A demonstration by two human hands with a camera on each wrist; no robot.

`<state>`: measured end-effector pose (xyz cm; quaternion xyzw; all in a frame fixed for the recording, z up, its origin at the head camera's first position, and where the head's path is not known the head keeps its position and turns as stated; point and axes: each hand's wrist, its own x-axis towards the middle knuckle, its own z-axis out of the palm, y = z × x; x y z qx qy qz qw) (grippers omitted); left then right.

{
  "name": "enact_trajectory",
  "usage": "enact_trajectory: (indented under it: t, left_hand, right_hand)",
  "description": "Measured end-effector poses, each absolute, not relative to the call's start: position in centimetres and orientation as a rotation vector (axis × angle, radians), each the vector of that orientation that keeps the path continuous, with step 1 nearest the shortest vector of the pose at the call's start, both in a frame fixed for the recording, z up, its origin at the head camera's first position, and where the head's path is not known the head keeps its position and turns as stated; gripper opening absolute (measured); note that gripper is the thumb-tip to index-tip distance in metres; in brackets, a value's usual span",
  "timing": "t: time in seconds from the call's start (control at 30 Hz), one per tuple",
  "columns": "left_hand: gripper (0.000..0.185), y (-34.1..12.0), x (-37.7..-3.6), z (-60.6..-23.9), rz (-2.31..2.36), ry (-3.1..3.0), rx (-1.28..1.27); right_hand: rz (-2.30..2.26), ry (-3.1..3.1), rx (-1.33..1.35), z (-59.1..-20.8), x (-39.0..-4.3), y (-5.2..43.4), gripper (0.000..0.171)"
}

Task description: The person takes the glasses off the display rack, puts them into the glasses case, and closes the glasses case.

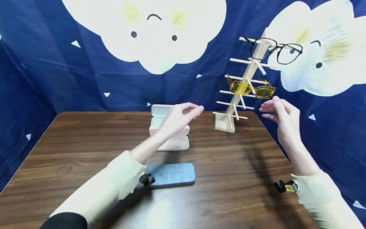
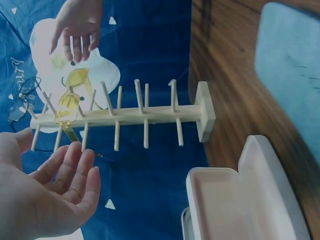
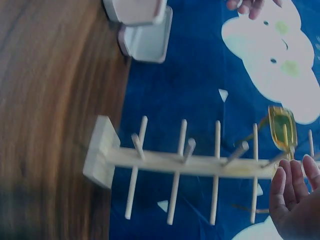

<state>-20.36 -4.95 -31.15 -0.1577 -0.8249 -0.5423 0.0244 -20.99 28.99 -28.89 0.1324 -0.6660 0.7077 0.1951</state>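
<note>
Both hands empty, fingers loosely apart: right hand (image 1: 281,116) just beside the yellow sunglasses (image 1: 251,88) hanging mid-way on the wooden rack (image 1: 238,95), left hand (image 1: 178,117) over the white case (image 1: 168,133); sunglasses look light, rigid, breakable, best pinched at the frame corners.

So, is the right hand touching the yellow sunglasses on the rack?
Apart. In the head view the right hand hangs open just below the yellow sunglasses, with blue backdrop showing between its fingertips and the frame.
</note>
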Motion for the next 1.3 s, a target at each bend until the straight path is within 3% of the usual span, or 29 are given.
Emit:
enact_trajectory:
  t: [0.77, 1.3]
  left_hand:
    - [0.042, 0.5, -25.2, -27.6, -1.678, -2.543, -0.407]
    - [0.048, 4.6, -28.6, -27.8, -2.109, -2.39, -0.213]
  right_hand:
    - [2.014, -1.988, 0.007, -27.1, -25.6, 33.3, 0.031]
    - [1.958, -2.343, -0.108, -26.7, -27.9, 34.6, 0.039]
